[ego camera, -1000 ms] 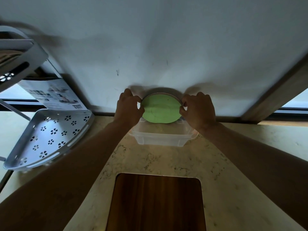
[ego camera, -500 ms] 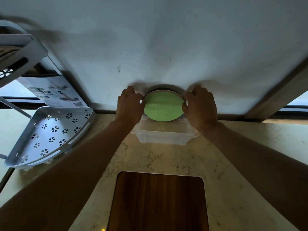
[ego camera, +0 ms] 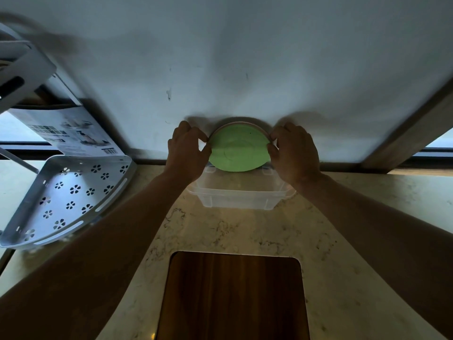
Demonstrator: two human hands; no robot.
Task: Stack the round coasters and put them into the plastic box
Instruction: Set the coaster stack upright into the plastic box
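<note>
A stack of round coasters (ego camera: 239, 149), green face toward me with a pale edge of others behind it, is held tilted up on edge over the far part of the clear plastic box (ego camera: 239, 197). My left hand (ego camera: 187, 149) pinches the stack's left rim and my right hand (ego camera: 294, 152) pinches its right rim. The box stands on the marble counter against the white wall, and the stack's lower edge dips just behind the box's far rim.
A white perforated corner shelf (ego camera: 63, 195) with a printed card (ego camera: 71, 133) leans at the left. A dark wooden board (ego camera: 232, 295) lies in the counter near me. A wooden frame (ego camera: 411, 133) runs along the right of the wall.
Both hands and the coaster stack have stayed over the box, shifting only slightly; the stack looks a little more upright against the wall than a second ago.
</note>
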